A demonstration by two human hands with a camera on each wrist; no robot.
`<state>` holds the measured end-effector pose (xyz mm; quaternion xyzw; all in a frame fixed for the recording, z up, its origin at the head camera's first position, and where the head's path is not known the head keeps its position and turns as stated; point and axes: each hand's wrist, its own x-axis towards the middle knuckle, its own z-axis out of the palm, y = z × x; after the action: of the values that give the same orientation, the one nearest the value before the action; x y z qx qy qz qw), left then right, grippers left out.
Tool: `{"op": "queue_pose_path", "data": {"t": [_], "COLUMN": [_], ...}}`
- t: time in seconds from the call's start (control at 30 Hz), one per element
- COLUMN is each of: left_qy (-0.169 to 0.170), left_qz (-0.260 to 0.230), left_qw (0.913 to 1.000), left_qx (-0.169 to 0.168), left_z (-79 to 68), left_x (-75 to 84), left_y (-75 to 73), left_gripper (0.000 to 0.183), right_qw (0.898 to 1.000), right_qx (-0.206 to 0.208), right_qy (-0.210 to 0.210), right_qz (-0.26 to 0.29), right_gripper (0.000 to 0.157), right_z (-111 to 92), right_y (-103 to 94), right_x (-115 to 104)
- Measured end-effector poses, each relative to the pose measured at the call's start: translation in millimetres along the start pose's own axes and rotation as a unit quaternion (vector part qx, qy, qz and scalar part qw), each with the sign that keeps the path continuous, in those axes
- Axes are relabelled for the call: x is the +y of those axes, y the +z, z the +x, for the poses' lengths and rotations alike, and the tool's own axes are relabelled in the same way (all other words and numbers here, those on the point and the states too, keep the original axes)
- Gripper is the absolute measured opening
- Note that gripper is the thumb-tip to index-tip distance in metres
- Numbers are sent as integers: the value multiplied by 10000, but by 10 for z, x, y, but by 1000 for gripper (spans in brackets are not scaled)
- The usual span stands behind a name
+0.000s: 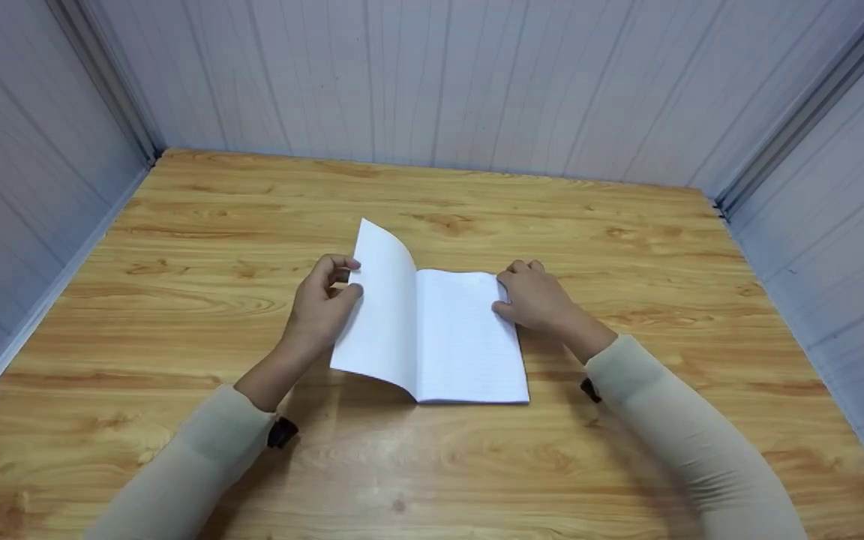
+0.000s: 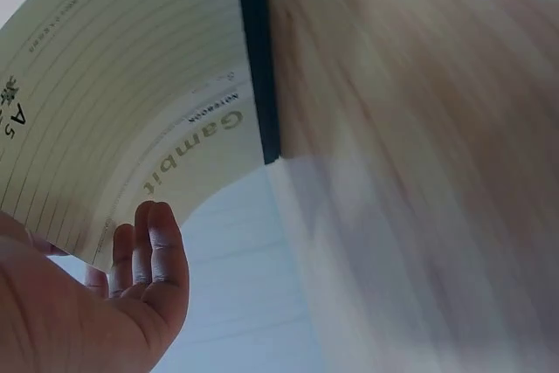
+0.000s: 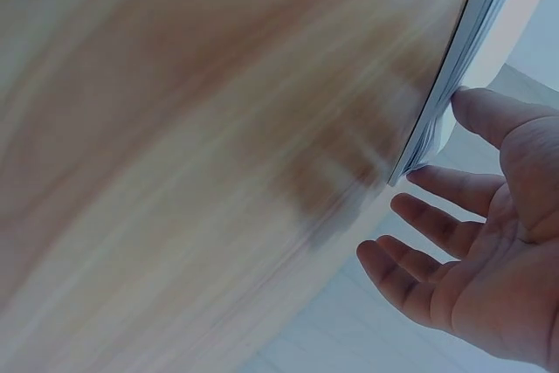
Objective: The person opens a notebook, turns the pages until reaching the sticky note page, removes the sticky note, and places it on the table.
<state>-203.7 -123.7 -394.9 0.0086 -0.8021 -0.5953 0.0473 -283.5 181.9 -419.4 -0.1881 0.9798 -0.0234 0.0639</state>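
An open notebook lies on the wooden table with its front cover lifted and bowed on the left. From below, the left wrist view shows the cover's outer face, cream with lines, the words Gambit and NOTEBOOK, and a dark spine strip. My left hand pinches the cover's outer edge between thumb and fingers. At the right edge of the page block, my right hand touches the pages with thumb and index fingertip; its other fingers are spread loosely beyond the corner.
The wood-grain table extends all around the notebook. Pale panelled walls enclose its back, left and right sides. A small black object shows by the left sleeve cuff, with another by the right.
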Motion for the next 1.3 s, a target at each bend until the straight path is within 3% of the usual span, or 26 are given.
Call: {"op": "queue_pose_path", "data": {"t": [0.23, 0.5, 0.77, 1.07, 1.3], "left_qy": [71, -132, -208, -173, -122], "left_qz": [382, 430, 438, 535, 478], "left_qw": [9992, 9990, 9987, 9983, 9987], "left_qx": [-64, -63, -165, -124, -89], "left_z": [-23, 8, 11, 8, 16], "left_x": [-48, -82, -77, -74, -78], "left_y": [-85, -121, -110, -98, -93], "left_gripper": [36, 35, 35, 35, 35], "right_qw": [10000, 9997, 9945, 9876, 9724], "right_qx": [19, 150, 223, 110, 165], "right_qy": [13, 1, 155, 418, 681], "right_qz": [41, 188, 1007, 1507, 2225], "right_gripper": [56, 56, 49, 31, 21], "right_z": [-12, -18, -10, -11, -25], "right_y": [6, -11, -42, -51, -60], "right_x": [-23, -45, -75, -69, -62]}}
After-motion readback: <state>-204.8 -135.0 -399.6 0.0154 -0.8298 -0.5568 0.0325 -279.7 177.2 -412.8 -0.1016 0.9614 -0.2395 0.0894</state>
